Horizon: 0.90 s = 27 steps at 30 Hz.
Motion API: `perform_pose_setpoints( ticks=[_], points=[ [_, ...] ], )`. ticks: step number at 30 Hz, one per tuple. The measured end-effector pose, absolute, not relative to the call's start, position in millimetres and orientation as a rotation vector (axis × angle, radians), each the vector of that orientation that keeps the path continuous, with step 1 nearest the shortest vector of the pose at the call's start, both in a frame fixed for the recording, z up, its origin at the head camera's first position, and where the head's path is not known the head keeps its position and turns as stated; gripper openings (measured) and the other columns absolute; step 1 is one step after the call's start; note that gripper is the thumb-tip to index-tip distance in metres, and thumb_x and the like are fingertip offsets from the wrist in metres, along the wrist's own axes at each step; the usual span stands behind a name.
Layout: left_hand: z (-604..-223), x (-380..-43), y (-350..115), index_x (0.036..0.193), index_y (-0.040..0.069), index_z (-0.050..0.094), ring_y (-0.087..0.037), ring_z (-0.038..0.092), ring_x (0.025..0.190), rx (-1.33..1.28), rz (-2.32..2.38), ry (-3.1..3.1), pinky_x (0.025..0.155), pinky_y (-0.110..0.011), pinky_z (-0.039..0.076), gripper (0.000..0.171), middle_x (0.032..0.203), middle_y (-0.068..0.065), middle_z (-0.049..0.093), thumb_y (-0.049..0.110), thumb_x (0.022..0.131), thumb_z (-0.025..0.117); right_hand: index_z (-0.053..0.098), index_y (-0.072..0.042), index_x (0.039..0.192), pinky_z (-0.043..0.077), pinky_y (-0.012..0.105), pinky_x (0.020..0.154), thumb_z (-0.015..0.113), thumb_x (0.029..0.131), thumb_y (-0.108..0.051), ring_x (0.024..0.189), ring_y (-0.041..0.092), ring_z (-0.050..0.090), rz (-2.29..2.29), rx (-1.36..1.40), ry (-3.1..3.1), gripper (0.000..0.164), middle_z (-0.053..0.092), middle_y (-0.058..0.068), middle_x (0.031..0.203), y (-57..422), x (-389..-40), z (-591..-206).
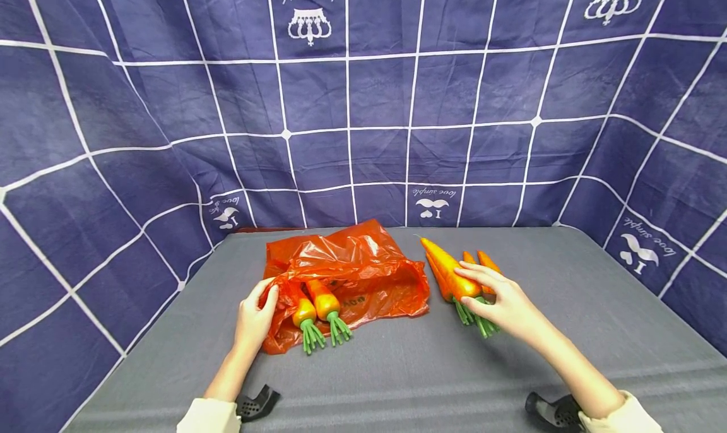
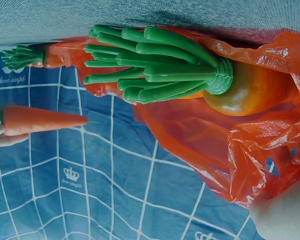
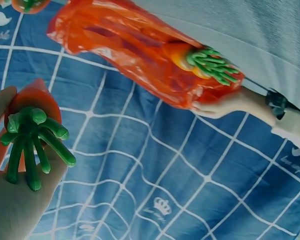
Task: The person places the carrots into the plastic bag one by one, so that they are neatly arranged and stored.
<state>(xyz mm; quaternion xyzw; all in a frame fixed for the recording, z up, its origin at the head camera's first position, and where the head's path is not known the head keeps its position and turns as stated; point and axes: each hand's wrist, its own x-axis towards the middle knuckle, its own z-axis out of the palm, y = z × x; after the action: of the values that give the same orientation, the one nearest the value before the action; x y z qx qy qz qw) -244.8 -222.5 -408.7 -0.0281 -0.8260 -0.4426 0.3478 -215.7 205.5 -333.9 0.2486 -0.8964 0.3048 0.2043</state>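
My left hand (image 1: 254, 316) pinches the left edge of a thin red plastic bag (image 1: 346, 247) and holds its mouth up. Two orange carrots (image 1: 325, 300) lie inside, their green stem tops poking out toward me. On the right, my right hand (image 1: 508, 300) grips a carrot (image 1: 454, 274) near its stem end, thumb on one side and fingers on the other. In the left wrist view this carrot (image 2: 45, 120) is raised off the table, tip toward the bag. More carrots (image 1: 488, 262) lie under and behind the right hand, partly hidden by it.
Grey cloth covers the table (image 1: 392, 370). A blue curtain with white grid lines (image 1: 380, 98) hangs behind and along both sides. Black wrist mounts (image 1: 258, 403) sit at both cuffs. The bag's right side spreads toward the loose carrots.
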Motion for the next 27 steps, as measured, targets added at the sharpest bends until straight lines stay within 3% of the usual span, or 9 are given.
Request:
perform_pose_setpoints(
  ticks=[4,7,13,19,27],
  points=[
    [-408,-246,-223,0.103,0.012,0.064,0.012,0.049,0.076,-0.075,-1.140,-2.138,0.071,-0.005,0.036,0.018,0.093,-0.009,0.069,0.016,0.088,0.056,0.058,-0.014,0.120,0.050,0.020,0.075,0.069,0.078,-0.016,0.108,-0.006,0.047,0.938,0.773,-2.485,0.043,0.055,0.008,0.127,199,-211,-334],
    [-409,-247,-222,0.102,0.011,0.064,0.011,0.049,0.076,-0.083,-1.129,-2.133,0.071,-0.006,0.037,0.017,0.093,-0.010,0.069,0.015,0.087,0.056,0.058,-0.012,0.119,0.051,0.021,0.073,0.069,0.078,-0.012,0.106,-0.008,0.047,0.977,0.841,-2.461,0.043,0.055,0.010,0.126,195,-207,-335],
    [-409,-246,-222,0.102,0.010,0.064,0.011,0.050,0.077,-0.085,-1.129,-2.129,0.070,-0.006,0.037,0.017,0.093,-0.012,0.069,0.013,0.087,0.057,0.059,-0.015,0.119,0.050,0.020,0.071,0.069,0.077,-0.013,0.103,0.005,0.054,0.898,0.895,-2.471,0.043,0.057,0.007,0.124,186,-200,-338],
    [-409,-245,-222,0.102,0.012,0.064,0.012,0.050,0.076,-0.071,-1.139,-2.139,0.070,-0.004,0.036,0.017,0.093,-0.011,0.069,0.014,0.087,0.057,0.058,-0.021,0.120,0.049,0.022,0.075,0.069,0.077,-0.017,0.111,0.020,0.053,0.837,0.961,-2.496,0.045,0.055,0.001,0.127,177,-194,-343],
    [-407,-244,-221,0.102,0.012,0.064,0.012,0.050,0.078,-0.070,-1.136,-2.142,0.072,-0.004,0.036,0.017,0.093,-0.009,0.069,0.015,0.087,0.057,0.056,-0.022,0.122,0.050,0.022,0.077,0.068,0.079,-0.019,0.113,0.020,0.052,0.875,1.027,-2.526,0.045,0.053,0.001,0.128,168,-189,-350]
  ],
)
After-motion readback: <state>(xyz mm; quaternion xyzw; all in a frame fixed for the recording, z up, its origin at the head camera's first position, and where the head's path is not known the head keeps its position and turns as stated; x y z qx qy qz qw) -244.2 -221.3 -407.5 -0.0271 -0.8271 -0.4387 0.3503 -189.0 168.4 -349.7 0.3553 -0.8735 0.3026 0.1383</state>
